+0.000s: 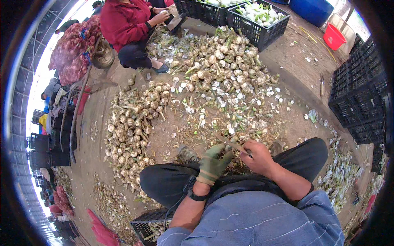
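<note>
My left hand (213,163), in a green glove, is curled with its fingertips close to the knife; whatever lies in its fingers is hidden. My bare right hand (258,158) grips a knife (230,143), whose brownish blade points left over the gloved fingers. Both hands are held close together above my lap, between my bent knees. Beyond them, peeled skins and trimmings (230,110) litter the ground. A heap of garlic bulbs (133,129) with stems lies to the left, and a larger garlic heap (221,59) lies ahead.
A person in a red top (125,26) sits ahead left, hands at work. Black crates of trimmed garlic (262,33) stand at the back, stacked black crates (357,90) at right. A red bucket (334,37), mesh sacks (76,51) and a low crate (143,229) beside me also show.
</note>
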Available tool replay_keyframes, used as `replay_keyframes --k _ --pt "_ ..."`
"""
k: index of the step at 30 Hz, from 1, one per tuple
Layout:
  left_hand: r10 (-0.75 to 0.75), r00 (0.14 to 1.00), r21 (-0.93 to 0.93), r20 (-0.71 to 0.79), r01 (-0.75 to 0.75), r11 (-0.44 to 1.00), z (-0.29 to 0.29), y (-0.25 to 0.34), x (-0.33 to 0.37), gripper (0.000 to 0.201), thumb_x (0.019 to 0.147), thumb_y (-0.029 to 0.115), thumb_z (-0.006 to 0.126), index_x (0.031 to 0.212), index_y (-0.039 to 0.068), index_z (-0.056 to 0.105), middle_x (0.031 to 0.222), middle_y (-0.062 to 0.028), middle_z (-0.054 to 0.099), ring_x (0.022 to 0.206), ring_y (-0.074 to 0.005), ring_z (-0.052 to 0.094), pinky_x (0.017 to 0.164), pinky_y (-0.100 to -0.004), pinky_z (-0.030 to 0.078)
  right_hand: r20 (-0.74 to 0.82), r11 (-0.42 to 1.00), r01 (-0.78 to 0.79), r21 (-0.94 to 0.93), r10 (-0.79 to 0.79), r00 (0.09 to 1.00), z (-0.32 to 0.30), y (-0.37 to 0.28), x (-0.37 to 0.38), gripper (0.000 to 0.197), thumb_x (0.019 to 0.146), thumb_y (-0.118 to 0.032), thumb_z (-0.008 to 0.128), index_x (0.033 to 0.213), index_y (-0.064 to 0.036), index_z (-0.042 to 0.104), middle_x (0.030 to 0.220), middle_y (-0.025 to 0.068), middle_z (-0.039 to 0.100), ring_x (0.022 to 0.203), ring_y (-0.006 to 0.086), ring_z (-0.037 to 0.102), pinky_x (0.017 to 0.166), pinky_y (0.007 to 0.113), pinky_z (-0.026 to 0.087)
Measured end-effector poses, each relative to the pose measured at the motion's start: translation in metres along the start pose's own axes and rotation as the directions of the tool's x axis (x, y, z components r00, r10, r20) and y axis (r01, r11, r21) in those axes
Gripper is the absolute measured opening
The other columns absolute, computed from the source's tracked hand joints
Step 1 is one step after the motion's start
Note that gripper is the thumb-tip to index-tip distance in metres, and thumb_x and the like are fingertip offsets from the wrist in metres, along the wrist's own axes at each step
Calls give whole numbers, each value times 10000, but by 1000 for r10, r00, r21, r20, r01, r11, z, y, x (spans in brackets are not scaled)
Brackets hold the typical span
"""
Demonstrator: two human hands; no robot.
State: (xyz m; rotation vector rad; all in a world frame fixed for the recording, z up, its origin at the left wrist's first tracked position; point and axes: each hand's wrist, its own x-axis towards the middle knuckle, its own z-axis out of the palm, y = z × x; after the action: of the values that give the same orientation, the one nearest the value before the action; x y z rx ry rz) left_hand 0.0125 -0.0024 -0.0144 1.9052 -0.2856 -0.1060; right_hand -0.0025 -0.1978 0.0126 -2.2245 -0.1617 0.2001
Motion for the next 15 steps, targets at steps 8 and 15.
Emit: replay_keyframes --k 8,15 --pt "142 984 228 -109 -114 967 -13 19 9 196 805 63 691 704 13 531 635 -143 499 593 -252 522 580 -365 437 234 877 -253 -409 369 900 25 63 9 331 857 -326 660 879 1 709 787 239 666 782 408 654 692 472 511" --pt "-77 991 282 108 44 958 -3 -4 2 231 835 267 618 935 62 659 828 -187 638 791 -393 613 685 -481 467 137 768 -409 494 395 908 20 25 22 270 859 -290 702 902 -31 639 711 13 593 636 104 528 612 296 455"
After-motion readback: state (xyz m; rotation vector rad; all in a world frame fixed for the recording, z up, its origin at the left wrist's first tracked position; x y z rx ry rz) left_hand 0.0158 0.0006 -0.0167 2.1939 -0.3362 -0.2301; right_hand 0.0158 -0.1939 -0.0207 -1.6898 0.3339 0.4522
